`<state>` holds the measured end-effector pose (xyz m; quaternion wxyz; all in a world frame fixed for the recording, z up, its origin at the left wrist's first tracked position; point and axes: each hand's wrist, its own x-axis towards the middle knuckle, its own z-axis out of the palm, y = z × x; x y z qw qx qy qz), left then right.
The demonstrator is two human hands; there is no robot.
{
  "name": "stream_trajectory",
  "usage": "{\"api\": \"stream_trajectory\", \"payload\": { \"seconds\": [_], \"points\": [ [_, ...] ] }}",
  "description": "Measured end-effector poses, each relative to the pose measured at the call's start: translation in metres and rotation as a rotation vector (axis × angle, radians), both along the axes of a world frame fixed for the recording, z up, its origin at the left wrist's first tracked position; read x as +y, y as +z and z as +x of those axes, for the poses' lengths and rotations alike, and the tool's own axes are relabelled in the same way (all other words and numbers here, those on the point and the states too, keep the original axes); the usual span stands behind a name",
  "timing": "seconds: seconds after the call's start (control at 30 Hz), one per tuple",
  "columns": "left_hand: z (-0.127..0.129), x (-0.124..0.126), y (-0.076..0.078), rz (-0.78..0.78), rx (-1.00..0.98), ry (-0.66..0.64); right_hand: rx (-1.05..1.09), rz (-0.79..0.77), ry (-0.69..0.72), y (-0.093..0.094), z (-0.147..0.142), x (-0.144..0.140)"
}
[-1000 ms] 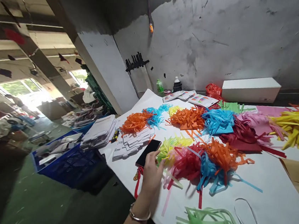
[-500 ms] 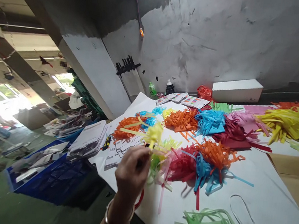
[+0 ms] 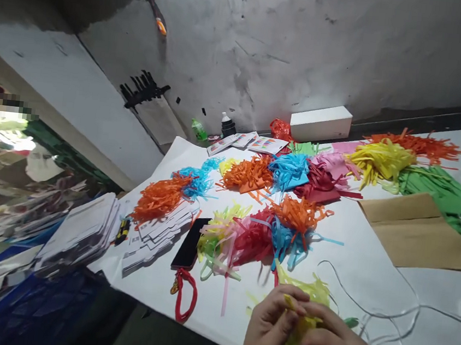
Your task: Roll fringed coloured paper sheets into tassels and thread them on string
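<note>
Low in the view, my left hand and my right hand close together on a yellow paper tassel. The left fingers pinch its top, and a small twisted yellow tip sticks up between thumb and forefinger. The right fingers curl round its other side, partly hiding it. Some strips hang down below the hands. Just behind the right hand a small green tip shows. A thin white cord runs in loops over the white table to the right.
Orange, blue, dark red and other tassels lie in bunches across the table. To the left are printed cards, a phone with a red strap, and a blue crate. Brown paper lies right.
My left hand has brought the yellow tassel down and right from over the bunches to my right hand. The view has turned right. The green tassel at the front is out of sight.
</note>
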<state>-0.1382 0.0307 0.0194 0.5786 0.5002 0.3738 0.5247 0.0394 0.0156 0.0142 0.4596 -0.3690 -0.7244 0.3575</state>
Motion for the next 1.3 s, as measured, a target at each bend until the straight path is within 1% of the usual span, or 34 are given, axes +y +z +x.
{"api": "stream_trajectory", "payload": {
  "seconds": [0.07,0.13,0.23,0.3,0.37,0.5,0.6,0.7,0.77,0.9,1.0,1.17,1.3],
  "points": [
    [0.002,-0.003,-0.005,-0.142,-0.100,0.059,0.003,0.018,-0.086,0.000,0.008,-0.004],
    [0.006,-0.006,-0.008,-0.233,-0.189,0.051,-0.010,0.025,-0.149,0.002,0.014,-0.006],
    [0.015,-0.008,-0.008,-0.302,-0.292,-0.007,-0.069,0.049,-0.132,0.008,0.017,-0.007],
    [0.022,-0.009,-0.004,-0.323,-0.314,0.003,-0.115,0.034,-0.089,0.012,0.015,-0.007],
    [0.027,-0.010,0.000,-0.337,-0.298,0.033,-0.141,-0.017,-0.087,0.014,0.013,-0.008],
    [0.031,-0.012,0.003,-0.336,-0.290,0.038,-0.140,-0.097,-0.111,0.012,0.014,-0.010],
    [0.031,-0.014,0.000,-0.338,-0.290,0.042,-0.118,-0.166,-0.112,0.013,0.017,-0.012],
    [0.029,-0.015,-0.003,-0.332,-0.256,0.057,-0.115,-0.247,-0.084,0.015,0.019,-0.013],
    [0.028,-0.015,-0.003,-0.304,-0.191,0.075,-0.128,-0.284,-0.083,0.016,0.020,-0.013],
    [0.025,-0.016,-0.003,-0.190,0.008,0.140,-0.138,-0.282,-0.121,0.014,0.021,-0.014],
    [0.022,-0.017,-0.001,-0.135,0.089,0.166,-0.125,-0.294,-0.118,0.016,0.023,-0.013],
    [0.022,-0.017,0.001,-0.164,0.052,0.129,-0.103,-0.333,-0.118,0.023,0.024,-0.012],
    [0.025,-0.016,0.000,-0.180,-0.012,0.121,-0.113,-0.336,-0.132,0.023,0.023,-0.011]
  ]
}}
